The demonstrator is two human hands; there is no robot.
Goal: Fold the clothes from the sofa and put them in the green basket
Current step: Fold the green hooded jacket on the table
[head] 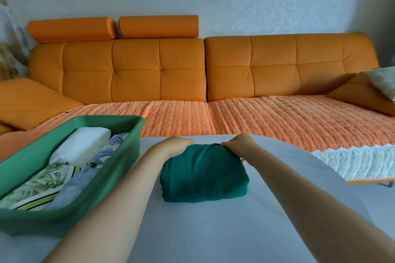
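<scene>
A dark green garment [204, 174], folded into a thick bundle, lies on the pale sheet in front of me. My left hand [177, 143] grips its far left edge, fingers curled over the back. At the far right corner my right hand [240, 144] holds the fabric the same way. The green basket [119, 168] stands to the left of the bundle and holds several folded clothes: a white one [82, 145], leaf-patterned ones [40, 188] and a grey-blue one [74, 188].
The orange sofa [160, 70] runs along the wall behind, its seat covered by an orange woven throw [256, 117] with a white lace edge. A patterned cushion [382, 81] lies at the far right. The pale sheet [213, 230] stretches toward me.
</scene>
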